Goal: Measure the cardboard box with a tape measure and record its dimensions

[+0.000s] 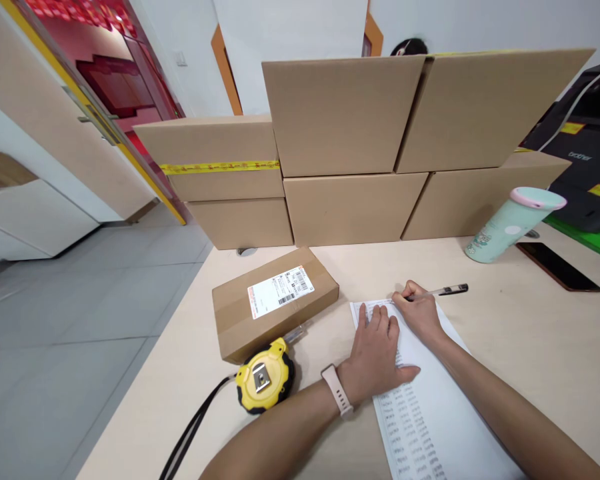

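Observation:
My right hand (419, 310) grips a pen (453, 290) near the top edge of a paper sheet (445, 413). The pen's capped-looking end points to the right; its tip is hidden by my fingers. Flat on the same sheet lies my left hand (375, 350), fingers spread, with a pale pink band (337, 390) on the wrist. Rows of small writing run down the sheet's left side. Left of the paper is a cardboard parcel (260, 327) with a white shipping label (280, 291). A yellow and black tape measure (263, 377) with a dark strap sits against the parcel's near corner.
Stacked cardboard boxes (353, 207) form a wall along the table's back. At the right stand a mint green tumbler (505, 230), a dark phone (560, 267) and a black machine (580, 157). Part of a person's head (410, 47) shows behind the boxes. The table (140, 407) ends at the left.

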Demonstrator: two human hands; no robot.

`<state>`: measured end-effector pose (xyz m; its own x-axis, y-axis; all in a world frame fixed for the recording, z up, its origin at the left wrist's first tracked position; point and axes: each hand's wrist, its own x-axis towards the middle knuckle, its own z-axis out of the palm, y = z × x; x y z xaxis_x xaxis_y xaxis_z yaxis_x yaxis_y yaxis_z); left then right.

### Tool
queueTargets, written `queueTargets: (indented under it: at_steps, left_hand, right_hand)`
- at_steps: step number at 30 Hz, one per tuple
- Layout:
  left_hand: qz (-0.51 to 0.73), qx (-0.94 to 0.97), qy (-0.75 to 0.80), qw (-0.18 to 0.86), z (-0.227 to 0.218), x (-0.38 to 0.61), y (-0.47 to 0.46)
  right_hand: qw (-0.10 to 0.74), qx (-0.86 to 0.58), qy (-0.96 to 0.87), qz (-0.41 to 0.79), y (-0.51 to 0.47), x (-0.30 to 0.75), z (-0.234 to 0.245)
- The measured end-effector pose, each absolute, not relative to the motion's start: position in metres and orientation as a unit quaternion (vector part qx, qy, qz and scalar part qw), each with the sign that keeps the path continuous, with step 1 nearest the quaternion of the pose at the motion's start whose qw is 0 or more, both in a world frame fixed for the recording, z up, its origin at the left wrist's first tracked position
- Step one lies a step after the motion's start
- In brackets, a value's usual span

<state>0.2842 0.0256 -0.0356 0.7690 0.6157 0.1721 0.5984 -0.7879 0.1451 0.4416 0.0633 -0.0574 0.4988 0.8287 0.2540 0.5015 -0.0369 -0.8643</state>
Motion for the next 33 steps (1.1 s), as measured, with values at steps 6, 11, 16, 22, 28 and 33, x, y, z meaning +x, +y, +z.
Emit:
queueTargets:
  at_steps: [6,11,16,22,28,33]
  left_hand:
    - [0.108,0.940,0.320,0.043,-0.0375,0.2841,0.0261]
    - [0.110,0.940,0.320,0.041,-0.0370,0.2837,0.0267]
    - [0.110,0.940,0.321,0.038,-0.0379,0.2838,0.0257]
    - [0.113,0.939,0.322,0.032,-0.0395,0.2843,0.0264]
    - [0.112,0.939,0.322,0.042,-0.0394,0.2845,0.0260]
    - [0.112,0.938,0.323,0.065,-0.0397,0.2846,0.0275]
  right_hand:
    - [0.509,-0.700,-0.471,0.168,0.0635,0.4421,-0.0561]
    - [0.506,-0.706,-0.466,0.169,0.0629,0.4408,-0.0552]
    - [0.502,-0.711,-0.464,0.167,0.0633,0.4399,-0.0547]
    - [0.504,-0.708,-0.465,0.171,0.0635,0.4413,-0.0551]
    - [0.510,-0.706,-0.460,0.171,0.0626,0.4412,-0.0555]
    - [0.521,-0.686,-0.487,0.144,0.0633,0.4486,-0.0526]
